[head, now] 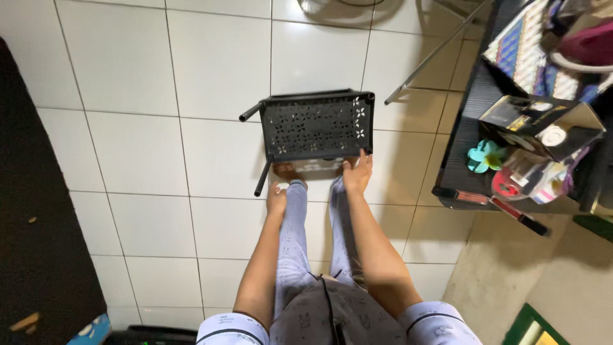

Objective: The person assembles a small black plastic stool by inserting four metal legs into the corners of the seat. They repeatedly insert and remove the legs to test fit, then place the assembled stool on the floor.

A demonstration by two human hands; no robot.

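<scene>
A black metal rack shelf (314,126) with a cut-out flower pattern rests on the white tiled floor in front of me, two black tube legs sticking out at its left side. My right hand (357,174) grips the shelf's near right corner. My left hand (276,199) reaches down by the lower left leg (262,180), close to its end; whether it grips the leg is unclear. My legs in light patterned trousers (295,230) stand between my arms.
At the right, a black shelf unit (460,153) holds boxes, a teal flower clip (484,156), cosmetics and bags. A thin metal rod (426,59) leans at the upper right. A dark mat (38,211) covers the floor at left.
</scene>
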